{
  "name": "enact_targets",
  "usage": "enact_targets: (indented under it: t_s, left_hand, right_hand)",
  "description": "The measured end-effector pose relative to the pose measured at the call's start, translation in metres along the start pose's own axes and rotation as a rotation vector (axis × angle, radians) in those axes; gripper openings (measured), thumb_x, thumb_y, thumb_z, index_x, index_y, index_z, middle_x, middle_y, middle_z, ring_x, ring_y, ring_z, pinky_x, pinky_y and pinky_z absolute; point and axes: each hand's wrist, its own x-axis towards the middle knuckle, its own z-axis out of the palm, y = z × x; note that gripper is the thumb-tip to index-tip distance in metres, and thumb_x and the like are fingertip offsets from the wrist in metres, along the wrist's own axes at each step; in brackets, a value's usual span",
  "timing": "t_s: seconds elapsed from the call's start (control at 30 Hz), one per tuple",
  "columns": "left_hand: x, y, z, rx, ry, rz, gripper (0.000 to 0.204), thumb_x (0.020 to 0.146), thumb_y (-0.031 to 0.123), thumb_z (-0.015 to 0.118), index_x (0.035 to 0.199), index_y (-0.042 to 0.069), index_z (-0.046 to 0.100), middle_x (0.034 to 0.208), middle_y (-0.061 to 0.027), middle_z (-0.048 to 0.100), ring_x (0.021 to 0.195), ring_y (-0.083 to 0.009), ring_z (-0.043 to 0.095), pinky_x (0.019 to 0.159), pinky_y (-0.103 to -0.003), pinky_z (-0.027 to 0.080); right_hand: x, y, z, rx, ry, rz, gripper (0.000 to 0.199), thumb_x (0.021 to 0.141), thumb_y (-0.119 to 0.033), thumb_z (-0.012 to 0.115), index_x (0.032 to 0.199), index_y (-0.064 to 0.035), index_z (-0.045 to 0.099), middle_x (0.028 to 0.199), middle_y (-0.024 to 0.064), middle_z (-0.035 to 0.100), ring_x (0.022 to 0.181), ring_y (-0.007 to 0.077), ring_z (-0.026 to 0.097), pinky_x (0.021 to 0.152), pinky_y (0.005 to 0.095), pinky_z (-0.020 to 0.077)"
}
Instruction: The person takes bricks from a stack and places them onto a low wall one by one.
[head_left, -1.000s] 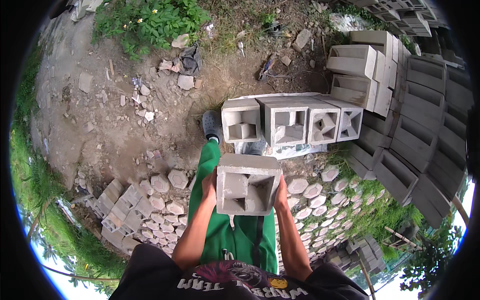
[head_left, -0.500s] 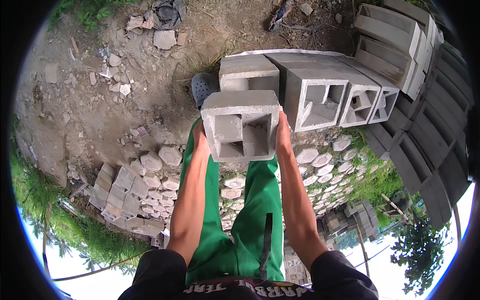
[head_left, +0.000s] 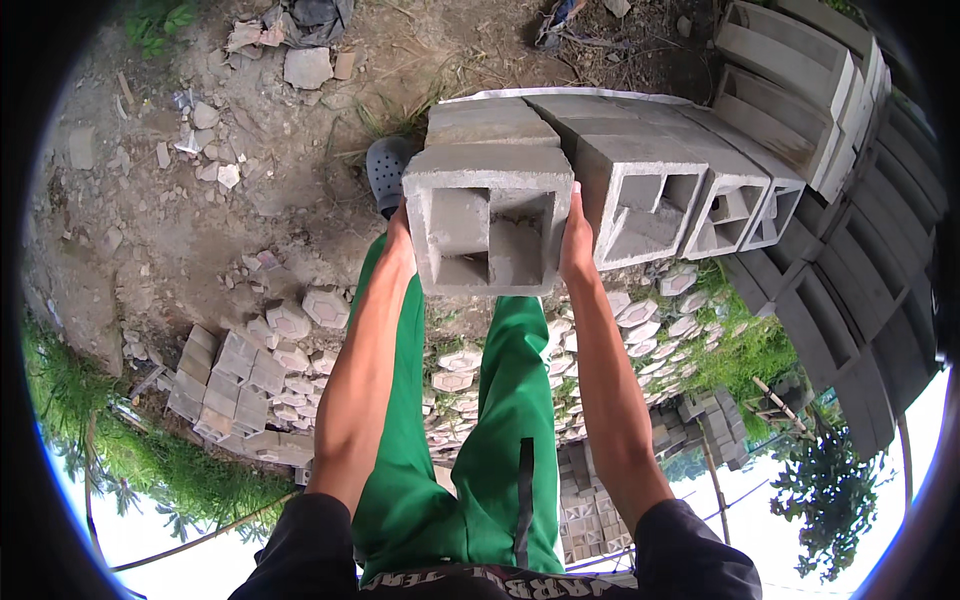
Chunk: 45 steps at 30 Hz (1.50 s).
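A grey hollow concrete block (head_left: 490,165) is held between my two hands, its two-celled open face turned toward me. My left hand (head_left: 399,240) presses on its left side, and my right hand (head_left: 576,235) grips the right side, close to the neighbouring stack. The fingers of both hands are partly hidden along the block's sides. Right behind it lies another concrete block (head_left: 485,118) at the left end of the row; whether the two touch, I cannot tell. To the right stand more hollow blocks (head_left: 655,160) in a stacked row, their openings facing me.
A grey clog (head_left: 388,170) on my foot stands left of the held block. At far right rise tall stacks of blocks (head_left: 780,100). Hexagonal pavers (head_left: 460,370) cover the ground around my legs, and a small block pile (head_left: 225,385) sits at left. Rubble (head_left: 205,140) lies on the dirt.
The held block has moved forward, away from my body, and now overlaps more of the block behind it. Both arms reach farther out, still gripping.
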Motion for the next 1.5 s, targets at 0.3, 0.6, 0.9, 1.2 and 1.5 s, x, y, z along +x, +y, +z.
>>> enact_targets:
  t_s: [0.3, 0.6, 0.9, 1.2, 1.5]
  left_hand:
    - [0.004, -0.013, 0.005, -0.086, -0.035, 0.049, 0.043, 0.097, 0.036, 0.034, 0.12, 0.007, 0.055, 0.111, -0.0088, 0.063, 0.097, -0.0217, 0.061, 0.082, -0.038, 0.051]
    - [0.009, -0.016, -0.004, -0.081, -0.102, 0.032, 0.049, 0.096, 0.043, 0.035, 0.126, 0.007, 0.051, 0.115, -0.0091, 0.061, 0.101, -0.0211, 0.06, 0.087, -0.038, 0.05]
    - [0.011, 0.003, 0.018, -0.012, -0.103, 0.016, 0.053, 0.092, 0.05, 0.039, 0.117, 0.008, 0.058, 0.11, -0.0097, 0.062, 0.097, -0.0226, 0.06, 0.081, -0.039, 0.052]
    - [0.028, -0.007, 0.011, -0.078, -0.121, 0.071, 0.055, 0.09, 0.054, 0.038, 0.116, 0.011, 0.058, 0.105, -0.0083, 0.062, 0.095, -0.0246, 0.06, 0.08, -0.041, 0.052]
    - [0.021, -0.009, 0.028, -0.12, -0.186, 0.139, 0.047, 0.094, 0.045, 0.038, 0.121, 0.01, 0.056, 0.112, -0.0084, 0.061, 0.1, -0.0239, 0.059, 0.085, -0.04, 0.051]
  right_hand:
    - [0.015, -0.006, -0.008, -0.168, 0.015, -0.086, 0.075, 0.096, -0.056, 0.033, 0.136, 0.0067, 0.039, 0.14, 0.0157, 0.042, 0.129, 0.0224, 0.037, 0.108, 0.0292, 0.0243]
    - [0.0, -0.005, -0.005, -0.242, -0.031, -0.147, 0.076, 0.097, -0.055, 0.027, 0.137, 0.0085, 0.035, 0.137, 0.022, 0.044, 0.131, 0.0282, 0.037, 0.108, 0.0318, 0.0246]
    - [-0.004, 0.016, -0.008, -0.415, -0.001, -0.289, 0.063, 0.079, -0.022, 0.072, 0.131, 0.0004, 0.045, 0.118, 0.015, 0.059, 0.11, 0.0211, 0.054, 0.095, 0.032, 0.0405]
    - [0.012, 0.036, -0.022, -0.369, -0.108, -0.378, 0.072, 0.071, -0.003, 0.057, 0.14, -0.0048, 0.036, 0.124, 0.0128, 0.054, 0.107, 0.021, 0.054, 0.09, 0.0309, 0.0439]
    - [0.022, 0.042, -0.036, -0.359, -0.16, -0.409, 0.07, 0.071, -0.003, 0.055, 0.139, -0.0028, 0.037, 0.121, 0.0113, 0.055, 0.104, 0.0204, 0.054, 0.085, 0.0301, 0.0463]
